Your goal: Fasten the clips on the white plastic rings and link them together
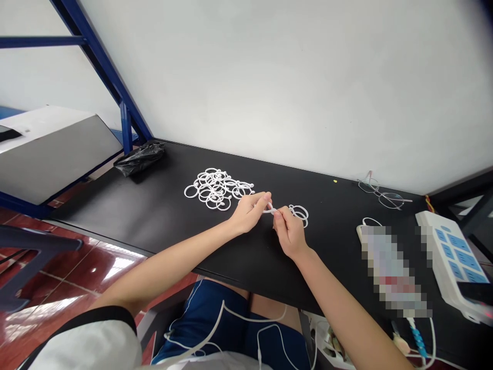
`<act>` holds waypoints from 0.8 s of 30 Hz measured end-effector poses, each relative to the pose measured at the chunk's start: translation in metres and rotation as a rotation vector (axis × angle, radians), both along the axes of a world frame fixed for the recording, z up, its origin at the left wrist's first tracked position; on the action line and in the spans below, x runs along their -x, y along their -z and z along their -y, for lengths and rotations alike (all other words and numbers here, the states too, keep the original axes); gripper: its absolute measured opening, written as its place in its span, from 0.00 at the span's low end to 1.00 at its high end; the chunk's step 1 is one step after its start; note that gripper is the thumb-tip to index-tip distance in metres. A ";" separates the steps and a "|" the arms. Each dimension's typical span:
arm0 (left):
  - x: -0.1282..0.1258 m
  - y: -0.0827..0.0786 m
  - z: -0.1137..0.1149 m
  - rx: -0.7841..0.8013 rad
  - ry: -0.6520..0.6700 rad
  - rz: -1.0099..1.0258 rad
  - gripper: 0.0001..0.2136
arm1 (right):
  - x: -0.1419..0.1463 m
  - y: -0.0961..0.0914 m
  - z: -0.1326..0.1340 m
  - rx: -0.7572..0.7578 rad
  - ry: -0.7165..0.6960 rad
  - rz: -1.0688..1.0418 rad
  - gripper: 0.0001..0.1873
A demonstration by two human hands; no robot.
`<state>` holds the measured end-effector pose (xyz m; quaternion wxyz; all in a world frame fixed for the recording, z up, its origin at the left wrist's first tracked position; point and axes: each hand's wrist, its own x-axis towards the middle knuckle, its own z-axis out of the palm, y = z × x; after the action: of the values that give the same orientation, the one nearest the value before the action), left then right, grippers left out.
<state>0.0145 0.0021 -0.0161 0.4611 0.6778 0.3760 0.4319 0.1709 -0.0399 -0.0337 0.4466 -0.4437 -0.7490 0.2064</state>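
Between my hands is a white plastic ring (269,207) with a small knob, partly hidden by my fingers. My left hand (249,211) pinches the ring's left side between thumb and fingers. At its right edge, by the knob, the thumb and fingers of my right hand (288,230) are closed on it. A pile of similar white rings (213,187) lies on the black table to the left, just beyond my left hand. A few more rings (300,213) lie right behind my right hand, partly covered by it.
On the black table (173,226), a crumpled black plastic bag (140,158) lies far left. Eyeglasses (381,194) rest near the wall at right. A blurred-out phone (393,270) with a cable and a white power strip (452,262) occupy the right end. White cables (215,329) cross my lap.
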 end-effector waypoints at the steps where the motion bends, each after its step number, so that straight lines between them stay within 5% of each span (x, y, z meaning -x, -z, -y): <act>1: 0.000 0.000 0.001 -0.004 -0.017 0.001 0.27 | 0.000 0.001 0.000 0.005 0.001 -0.008 0.14; 14: 0.005 -0.001 -0.002 -0.013 0.058 -0.076 0.27 | 0.000 0.009 0.001 0.079 -0.016 -0.073 0.14; 24: 0.009 -0.010 -0.008 -0.002 0.203 0.029 0.27 | -0.001 0.009 0.000 -0.029 0.022 -0.185 0.16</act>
<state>0.0052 0.0101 -0.0065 0.5073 0.7065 0.2985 0.3930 0.1718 -0.0396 -0.0425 0.5226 -0.4246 -0.7024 0.2308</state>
